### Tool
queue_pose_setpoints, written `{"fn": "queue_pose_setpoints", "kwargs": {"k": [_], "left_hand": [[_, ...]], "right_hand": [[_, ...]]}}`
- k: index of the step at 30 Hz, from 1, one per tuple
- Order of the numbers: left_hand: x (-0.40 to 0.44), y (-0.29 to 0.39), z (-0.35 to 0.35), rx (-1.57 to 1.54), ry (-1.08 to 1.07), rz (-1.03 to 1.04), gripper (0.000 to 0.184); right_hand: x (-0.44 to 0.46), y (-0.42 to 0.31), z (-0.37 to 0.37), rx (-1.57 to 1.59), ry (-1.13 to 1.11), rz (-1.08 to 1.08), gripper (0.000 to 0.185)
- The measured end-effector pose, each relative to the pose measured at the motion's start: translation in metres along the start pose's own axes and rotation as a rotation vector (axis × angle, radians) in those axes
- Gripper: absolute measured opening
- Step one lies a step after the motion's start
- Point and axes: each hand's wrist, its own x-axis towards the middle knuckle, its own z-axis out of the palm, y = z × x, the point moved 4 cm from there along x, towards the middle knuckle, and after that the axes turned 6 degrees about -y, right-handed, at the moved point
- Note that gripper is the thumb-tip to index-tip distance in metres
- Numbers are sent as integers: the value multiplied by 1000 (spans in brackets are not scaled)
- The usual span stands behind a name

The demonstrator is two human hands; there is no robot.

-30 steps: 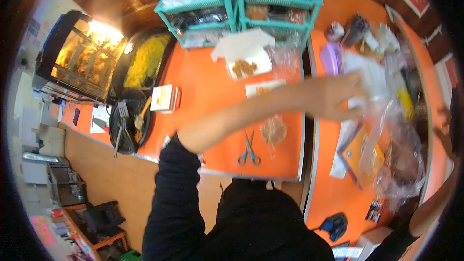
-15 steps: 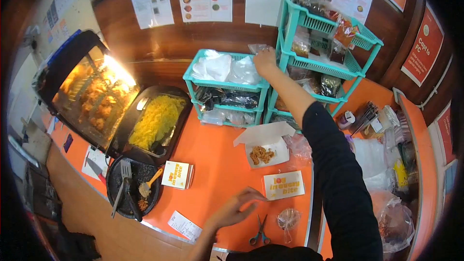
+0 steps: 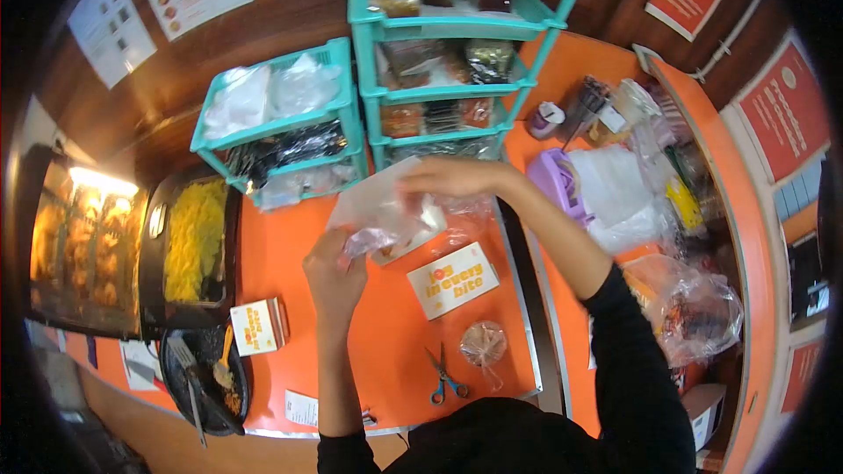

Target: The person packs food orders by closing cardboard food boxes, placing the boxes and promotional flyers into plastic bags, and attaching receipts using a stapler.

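My left hand (image 3: 336, 262) is closed on a clear plastic packet (image 3: 367, 242), whose contents I cannot make out. This is over the open white takeaway box (image 3: 376, 200), its lid raised. Close by on the right, my right hand (image 3: 448, 179) hovers at the lid, its fingertips blurred, so its grip is unclear. My hands and the packet mostly hide the inside of the box. In front of it lies a closed printed box (image 3: 452, 281). Nearer to me are scissors (image 3: 447, 377) and a tied clear bag of brown food (image 3: 483, 344).
Turquoise racks of packets (image 3: 457, 88) and of plastic bags (image 3: 279, 114) stand behind. At left are a tray of yellow rice (image 3: 195, 241), a lit food warmer (image 3: 86, 250), a black pan with utensils (image 3: 204, 377) and another printed box (image 3: 259, 326). A purple holder (image 3: 562, 184) is at right.
My right hand has come down from the racks to the open box. My left hand has moved up to it and now holds a clear packet. The view has swung right.
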Motion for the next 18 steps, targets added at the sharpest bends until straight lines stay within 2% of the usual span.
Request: {"fn": "queue_pose_setpoints", "kwargs": {"k": [1,3,4,5,6,7,10,11,12,13,15,17,18], "left_hand": [[-4,3,5,-7,-13,18,23],[-14,3,18,-44,-125,-77,18],[-15,3,25,-45,-137,-67,18],[-16,4,35,-71,-197,-21,17],[-17,6,42,-93,-257,24,17],[-15,10,47,-87,-267,25,17],[-7,27,72,-138,-417,73,21],[-2,37,80,-58,-442,209,22],[4,46,89,21,-460,348,23],[10,47,102,15,-470,365,23],[20,51,129,-20,-528,482,24],[31,72,142,89,-445,609,21],[40,63,152,-25,-514,396,18]], "right_hand": [[-13,74,-2,-182,-31,327,26],[-41,198,11,-521,-96,626,28],[-51,227,23,-685,-129,591,31],[-58,236,32,-679,-121,595,31],[-63,241,34,-457,104,592,29],[-68,242,35,-225,323,578,27],[-81,231,36,-114,304,599,27],[-90,221,37,-105,324,606,27],[-97,200,34,-195,397,436,28],[-106,175,32,-286,465,264,28],[-120,119,34,-225,459,225,29],[-136,89,29,-171,443,176,30],[-142,75,19,-236,440,60,28]]}}
